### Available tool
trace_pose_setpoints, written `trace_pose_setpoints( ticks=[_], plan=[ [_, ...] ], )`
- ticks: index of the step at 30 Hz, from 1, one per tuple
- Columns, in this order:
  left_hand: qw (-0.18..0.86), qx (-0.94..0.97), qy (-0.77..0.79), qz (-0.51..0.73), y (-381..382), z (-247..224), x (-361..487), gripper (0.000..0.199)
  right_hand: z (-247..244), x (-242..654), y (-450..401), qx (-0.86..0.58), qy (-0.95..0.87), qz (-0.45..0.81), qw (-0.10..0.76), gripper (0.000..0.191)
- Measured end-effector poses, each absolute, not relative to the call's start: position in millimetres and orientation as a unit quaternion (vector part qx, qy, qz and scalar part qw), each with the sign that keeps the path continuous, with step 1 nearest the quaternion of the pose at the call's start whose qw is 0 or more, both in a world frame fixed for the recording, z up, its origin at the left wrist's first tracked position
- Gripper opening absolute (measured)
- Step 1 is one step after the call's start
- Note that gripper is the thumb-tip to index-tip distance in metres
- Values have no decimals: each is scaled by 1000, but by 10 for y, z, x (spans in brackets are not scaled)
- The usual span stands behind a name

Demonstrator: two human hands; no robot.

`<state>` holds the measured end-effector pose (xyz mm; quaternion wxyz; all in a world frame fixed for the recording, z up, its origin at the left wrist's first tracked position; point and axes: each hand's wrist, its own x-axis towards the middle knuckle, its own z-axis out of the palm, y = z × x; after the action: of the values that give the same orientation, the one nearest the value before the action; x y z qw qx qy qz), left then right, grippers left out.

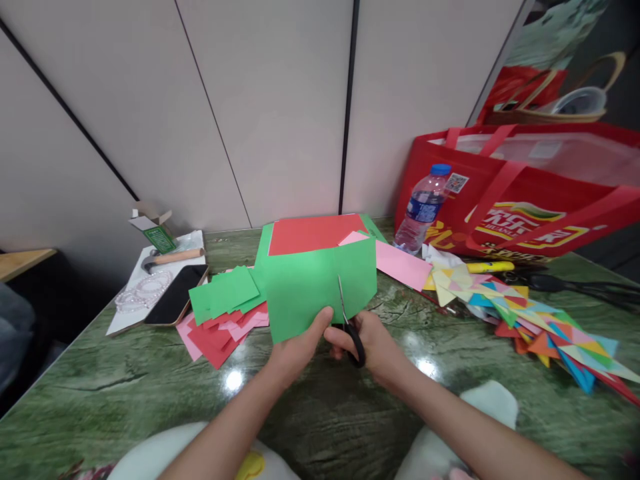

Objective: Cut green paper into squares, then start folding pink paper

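Forearms [237, 413] nearest; left fingers [323, 320] hold green sheet [305, 287] by near edge; right fingers [341, 339] grip scissors [357, 337].

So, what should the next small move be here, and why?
Probably have the right hand close the scissors: one blade lies over the green sheet, which looks uncut beyond the tip, while the left hand holds its near edge.

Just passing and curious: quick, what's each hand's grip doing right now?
Left hand's grip: closed, holding the green sheet near its lower edge, thumb on top.
Right hand's grip: closed, holding the black-handled scissors, one blade visible over the sheet.
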<state>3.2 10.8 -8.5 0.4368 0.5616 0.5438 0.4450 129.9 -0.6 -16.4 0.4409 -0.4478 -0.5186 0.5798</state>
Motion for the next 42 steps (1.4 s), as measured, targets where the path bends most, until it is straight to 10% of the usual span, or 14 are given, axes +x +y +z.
trace_pose_setpoints(
  ticks=[28,42],
  plan=[
    [398,440,540,597,350,-37,-98,22,-115,1276,-57,-403,-556,640,346,34],
    [614,345,464,537,349,156,-156,29,-270,1373,129,-446,-348,555,610,31]
  ],
)
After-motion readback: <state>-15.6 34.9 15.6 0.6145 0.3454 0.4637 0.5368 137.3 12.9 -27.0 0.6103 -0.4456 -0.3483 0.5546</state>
